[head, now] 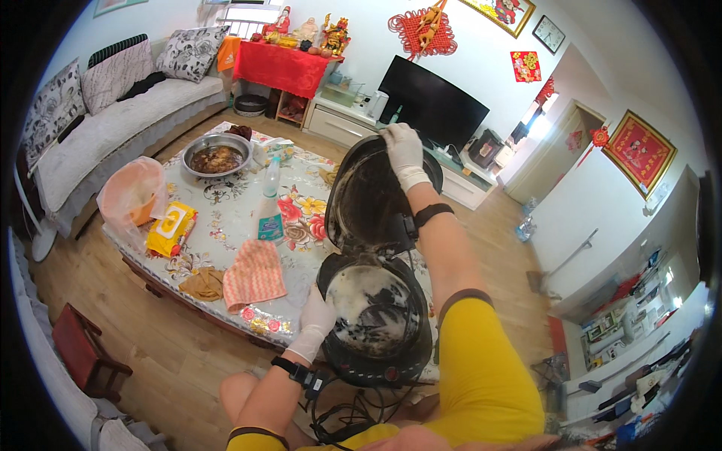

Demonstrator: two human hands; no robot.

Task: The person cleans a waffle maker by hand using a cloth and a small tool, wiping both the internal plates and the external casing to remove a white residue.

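Observation:
A black electric baking pan stands opened in front of me, its lid [369, 191] tilted up on the hinge. White foam covers much of the round lower plate [369, 310]; dark residue marks the inside of the lid. My right hand [405, 152], in a white glove, grips the lid's top edge. My left hand [317, 317], gloved too, holds the left rim of the base, its fingertips partly hidden. Left of the pan lie a pink-and-white patterned cloth [255, 276] and a crumpled brown cloth [204, 283]. Behind them a spray-type cleaner bottle [271, 217] stands upright.
On the flowered tablecloth [217, 225] are a metal bowl of brown liquid [216, 155], a yellow wipes pack [171, 230] and a bag-lined orange bin [135, 194]. A black cable [344, 420] coils near my lap. A red-brown stool [87, 352] stands at left.

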